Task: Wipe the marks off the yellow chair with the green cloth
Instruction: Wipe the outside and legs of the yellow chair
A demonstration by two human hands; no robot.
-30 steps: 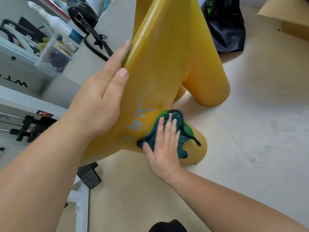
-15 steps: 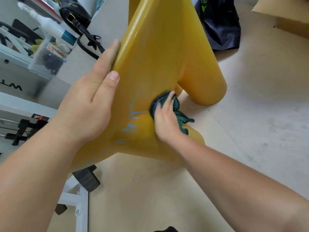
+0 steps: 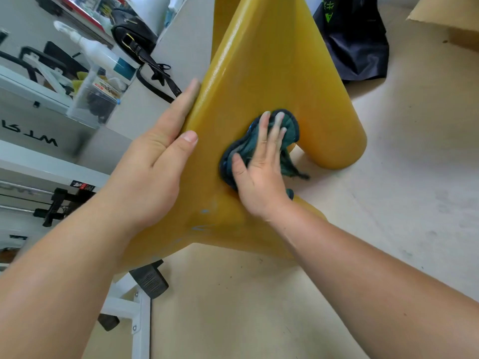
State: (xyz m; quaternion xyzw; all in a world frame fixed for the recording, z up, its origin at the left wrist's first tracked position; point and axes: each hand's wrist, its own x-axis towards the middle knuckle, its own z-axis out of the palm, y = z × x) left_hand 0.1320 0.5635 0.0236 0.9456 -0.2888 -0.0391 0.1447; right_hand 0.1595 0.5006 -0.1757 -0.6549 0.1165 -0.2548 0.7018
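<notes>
Since 0.5 s ago: right hand has gone from bunched over the cloth to flat, fingers spread and straight, palm pressing the green cloth against the side of the yellow chair. Cloth now lies wider under the hand. The long pale-blue stroke that showed just left of the cloth is no longer visible; cannot tell whether it is wiped off or under the cloth.

Left hand: flat and relaxed, fingers straight along the chair's left edge, thumb on the yellow face, holding nothing.

Count, task items: 1 chair, 1 cloth, 2 hands. Cloth sits mid-face of the chair, above the notch between 2 visible legs, one to the right, one nearer and partly behind the right wrist. A loose corner of the cloth hangs to the right of the hand.

Marks left in view: 2 small pale-blue marks, near and left of the right hand, clear of the cloth.

Surroundings: 1 dark bag on the floor far right; 1 black handbag and 1 white spray bottle far left.
</notes>
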